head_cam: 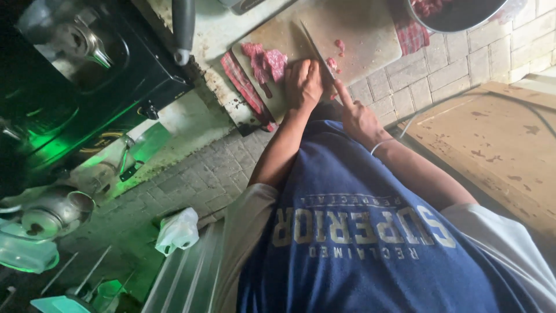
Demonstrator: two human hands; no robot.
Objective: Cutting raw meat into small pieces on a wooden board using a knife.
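My left hand (304,84) presses down with curled fingers on a strip of raw red meat (266,61) that lies on a pale cutting board (359,43). My right hand (356,116) grips a knife (317,49), index finger stretched along the back of the blade. The blade runs up and to the left across the board, right beside my left fingers. Small cut bits of meat (339,45) lie on the board to the right of the blade. The knife's handle is hidden inside my hand.
A red checked cloth (240,81) lies under the board. A metal bowl (463,17) holding meat stands at the top right. At the left are a black stove (87,75), a dark pan handle (183,29), metal pots (55,211) and a white plastic bag (178,230). The counter (440,75) is tiled.
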